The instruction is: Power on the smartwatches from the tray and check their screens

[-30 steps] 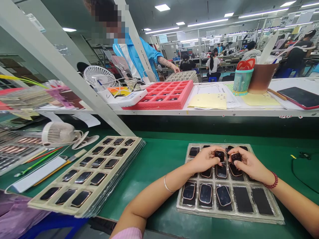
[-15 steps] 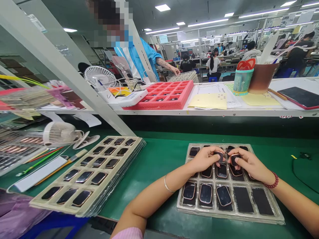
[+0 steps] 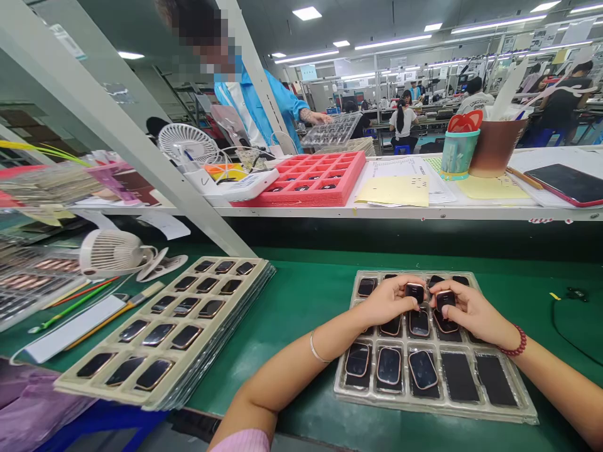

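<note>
Over the right-hand plastic tray [image 3: 436, 402], my left hand [image 3: 393, 296] grips a smartwatch case [image 3: 415, 292] with a dark face and a rose-gold rim. Close beside it, my right hand [image 3: 464, 309] has a second smartwatch case [image 3: 445, 300] between thumb and fingers. Both are held just above the tray's back rows. Several more watch cases, such as the tilted one [image 3: 423, 369], lie in the pockets below. Two front pockets at the right show only black lining. My hands and wrists hide part of the back rows.
A stack of trays [image 3: 207, 351] with watch cases stands at the left, beside brushes [image 3: 136, 301] and a small fan [image 3: 115, 254]. The shelf [image 3: 400, 213] ahead carries a red foam tray [image 3: 301, 199], papers, cups and a phone [image 3: 572, 182]. Across it, a person in blue [image 3: 282, 100] holds a clear tray.
Both thumbs have shifted lower, uncovering more of the two held watch cases. Across the shelf, the person in blue has lifted a clear tray from the stack.
</note>
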Demonstrator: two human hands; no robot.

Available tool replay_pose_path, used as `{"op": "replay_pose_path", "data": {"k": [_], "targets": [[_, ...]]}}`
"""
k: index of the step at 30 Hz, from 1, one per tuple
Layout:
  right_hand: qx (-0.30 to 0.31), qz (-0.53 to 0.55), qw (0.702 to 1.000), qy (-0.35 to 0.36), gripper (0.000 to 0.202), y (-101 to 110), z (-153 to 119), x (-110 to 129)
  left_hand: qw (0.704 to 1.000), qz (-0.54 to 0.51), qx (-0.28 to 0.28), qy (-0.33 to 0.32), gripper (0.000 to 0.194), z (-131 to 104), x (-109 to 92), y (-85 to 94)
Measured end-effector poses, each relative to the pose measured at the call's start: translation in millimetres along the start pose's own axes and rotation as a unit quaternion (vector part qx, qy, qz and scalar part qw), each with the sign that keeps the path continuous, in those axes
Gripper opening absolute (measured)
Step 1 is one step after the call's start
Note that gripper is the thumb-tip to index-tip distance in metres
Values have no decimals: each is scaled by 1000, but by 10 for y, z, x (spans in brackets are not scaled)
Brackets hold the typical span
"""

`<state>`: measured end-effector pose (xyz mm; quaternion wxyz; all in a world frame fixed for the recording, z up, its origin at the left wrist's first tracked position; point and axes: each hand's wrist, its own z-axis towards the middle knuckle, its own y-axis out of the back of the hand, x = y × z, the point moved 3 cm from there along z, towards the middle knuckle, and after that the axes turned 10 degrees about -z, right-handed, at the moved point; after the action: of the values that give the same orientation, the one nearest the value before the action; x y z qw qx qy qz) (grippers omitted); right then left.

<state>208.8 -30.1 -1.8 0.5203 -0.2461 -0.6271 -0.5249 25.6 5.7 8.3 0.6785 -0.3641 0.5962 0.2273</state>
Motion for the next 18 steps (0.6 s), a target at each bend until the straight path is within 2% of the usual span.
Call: {"op": "replay_pose_path", "data": {"k": [8, 18], "targets": [[11, -19, 1000, 15, 22, -1, -3, 55, 999, 24, -12, 22, 35, 10, 36, 25], [17, -17, 1000, 16, 32, 0, -11, 25, 1000, -14, -9, 9, 53, 26, 79, 38]]}}
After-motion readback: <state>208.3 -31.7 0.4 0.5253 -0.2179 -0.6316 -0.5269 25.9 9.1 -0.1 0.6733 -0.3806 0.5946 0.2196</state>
